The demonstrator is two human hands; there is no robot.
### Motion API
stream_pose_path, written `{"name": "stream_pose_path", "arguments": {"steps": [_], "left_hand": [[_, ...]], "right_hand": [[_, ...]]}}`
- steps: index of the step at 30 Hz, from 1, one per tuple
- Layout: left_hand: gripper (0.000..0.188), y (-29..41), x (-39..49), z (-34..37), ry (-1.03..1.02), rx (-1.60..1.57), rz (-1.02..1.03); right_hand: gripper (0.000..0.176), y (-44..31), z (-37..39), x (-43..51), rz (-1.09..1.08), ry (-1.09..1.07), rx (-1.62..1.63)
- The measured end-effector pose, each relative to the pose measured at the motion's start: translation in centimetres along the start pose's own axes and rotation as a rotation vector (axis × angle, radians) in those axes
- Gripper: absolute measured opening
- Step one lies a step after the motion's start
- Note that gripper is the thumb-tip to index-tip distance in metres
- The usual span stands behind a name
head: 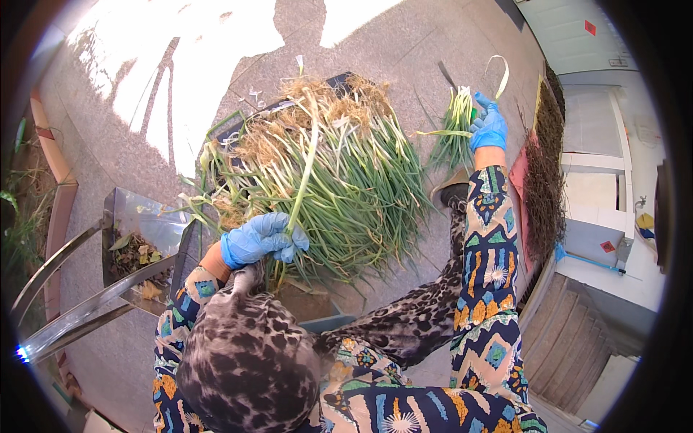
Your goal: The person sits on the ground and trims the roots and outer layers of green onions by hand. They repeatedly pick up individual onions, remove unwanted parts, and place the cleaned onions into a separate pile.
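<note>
A large heap of green onions [346, 184] with roots lies on the paving before me, roots away from me. My left hand [265, 241], in a blue glove, grips one thick green onion stalk [306, 168] that stands out above the heap near its left side. At the right, my right hand [489, 125], also gloved, is beside a small bunch of cleaned green onions [453, 127]. A pale peeled leaf [503, 81] curls up from its fingertips, and a yellowish leaf [444, 132] stretches left from that hand.
A metal dustpan [143, 216] with dry leaves stands at the left, near long curved metal bars [97, 287]. Dried plant stems [544, 184] on pink cloth lie at the right, next to steps [563, 335]. My patterned trouser leg [411, 319] extends beside the heap.
</note>
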State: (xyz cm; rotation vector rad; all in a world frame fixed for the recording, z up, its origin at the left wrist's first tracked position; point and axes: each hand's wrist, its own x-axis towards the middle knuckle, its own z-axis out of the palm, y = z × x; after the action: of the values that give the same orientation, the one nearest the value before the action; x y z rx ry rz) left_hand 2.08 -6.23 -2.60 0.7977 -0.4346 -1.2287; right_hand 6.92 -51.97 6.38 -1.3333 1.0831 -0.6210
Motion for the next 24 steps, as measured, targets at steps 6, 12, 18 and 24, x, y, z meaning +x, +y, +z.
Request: {"name": "stream_pose_path", "arguments": {"steps": [6, 12, 18, 24], "left_hand": [[0.019, -0.4, -0.4, 0.0, 0.042, -0.048, 0.129], [0.017, 1.9, -1.4, 1.2, 0.084, 0.084, 0.098], [0.019, 2.6, -1.5, 1.7, -0.028, -0.107, 0.029], [0.025, 1.6, -0.8, 1.3, -0.11, -0.184, 0.011]], "right_hand": [[0.03, 5.1, 2.6, -13.9, -0.016, -0.622, -0.319], [0.032, 16.5, 5.5, -30.1, 0.645, -1.234, 0.084], [0.05, 17.0, 7.4, -26.3, 0.137, -1.093, -0.12], [0.051, 8.2, 7.9, -25.9, 0.225, -1.282, -0.064]]}}
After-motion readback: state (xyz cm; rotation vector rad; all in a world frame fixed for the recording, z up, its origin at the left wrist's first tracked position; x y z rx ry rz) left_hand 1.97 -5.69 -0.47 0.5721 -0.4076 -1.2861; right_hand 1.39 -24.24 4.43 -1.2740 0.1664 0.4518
